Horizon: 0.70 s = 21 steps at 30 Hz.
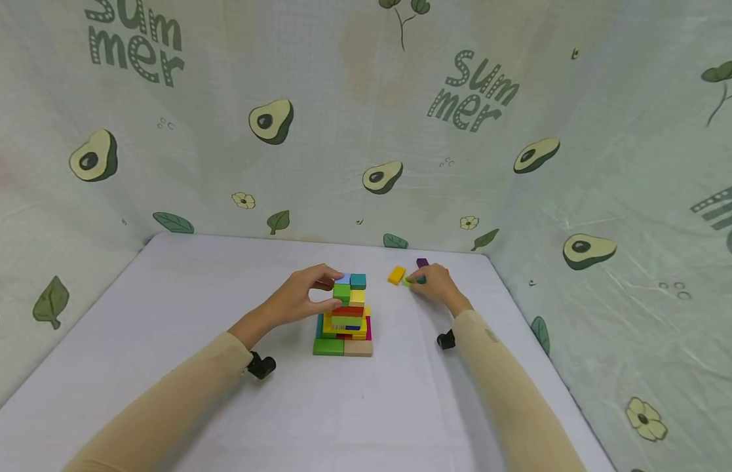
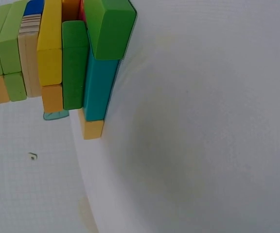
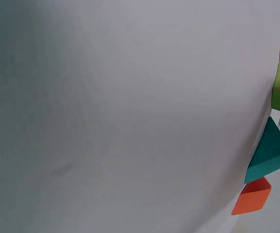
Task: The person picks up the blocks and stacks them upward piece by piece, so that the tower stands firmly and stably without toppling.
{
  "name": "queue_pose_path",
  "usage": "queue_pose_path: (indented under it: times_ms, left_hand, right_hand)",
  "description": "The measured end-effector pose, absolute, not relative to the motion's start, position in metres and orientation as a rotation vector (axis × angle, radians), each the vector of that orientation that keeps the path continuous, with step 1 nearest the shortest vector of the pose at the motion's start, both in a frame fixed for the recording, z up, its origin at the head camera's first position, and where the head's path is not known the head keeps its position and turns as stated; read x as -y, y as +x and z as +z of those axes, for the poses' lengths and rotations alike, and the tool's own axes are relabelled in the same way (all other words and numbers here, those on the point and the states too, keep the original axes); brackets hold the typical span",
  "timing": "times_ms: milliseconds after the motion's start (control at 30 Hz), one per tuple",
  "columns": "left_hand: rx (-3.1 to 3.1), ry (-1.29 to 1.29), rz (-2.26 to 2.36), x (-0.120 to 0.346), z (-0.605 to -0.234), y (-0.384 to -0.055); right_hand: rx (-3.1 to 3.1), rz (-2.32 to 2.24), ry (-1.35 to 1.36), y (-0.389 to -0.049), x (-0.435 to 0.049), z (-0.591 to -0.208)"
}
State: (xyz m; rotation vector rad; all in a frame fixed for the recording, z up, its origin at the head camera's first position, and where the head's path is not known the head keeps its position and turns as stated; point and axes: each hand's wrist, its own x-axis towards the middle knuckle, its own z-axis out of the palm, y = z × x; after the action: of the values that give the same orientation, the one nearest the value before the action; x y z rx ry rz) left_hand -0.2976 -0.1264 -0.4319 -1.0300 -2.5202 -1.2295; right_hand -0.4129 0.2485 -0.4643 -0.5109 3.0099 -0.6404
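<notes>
A stepped tower of coloured wooden blocks [image 1: 348, 321] stands mid-table, its upper levels narrower than its base. My left hand [image 1: 295, 295] holds the tower's upper left side, thumb against a green block [image 1: 341, 292] and index finger by a lavender block [image 1: 343, 279]. The left wrist view shows the tower's layers sideways, with a green block [image 2: 113, 29] at the base. Off to the tower's right, my right hand [image 1: 436, 285] pinches a flat light green block [image 3: 279, 90], the thumb on its face. Its other fingers are beside a teal triangular block [image 3: 269, 153].
Around the right hand lie a yellow block [image 1: 396, 275], a purple block [image 1: 422, 262] and an orange-red block [image 3: 253, 196]. A white cloth covers the table [image 1: 224, 406]. Hanging fabric printed with avocados [image 1: 318, 183] borders its back and sides.
</notes>
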Motion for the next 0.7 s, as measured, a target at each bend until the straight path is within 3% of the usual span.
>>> queue_pose_path:
  times_ms: [367, 700]
  left_hand:
    - [2.525, -1.032, -1.218, 0.126, -0.432, -0.298]
    - [2.523, -1.028, -1.237, 0.126, -0.431, -0.296]
  right_hand:
    - [-3.011, -0.735, -0.688, -0.397, -0.248, -0.457]
    - [-3.026, -0.994, -0.99, -0.343, -0.221, -0.415]
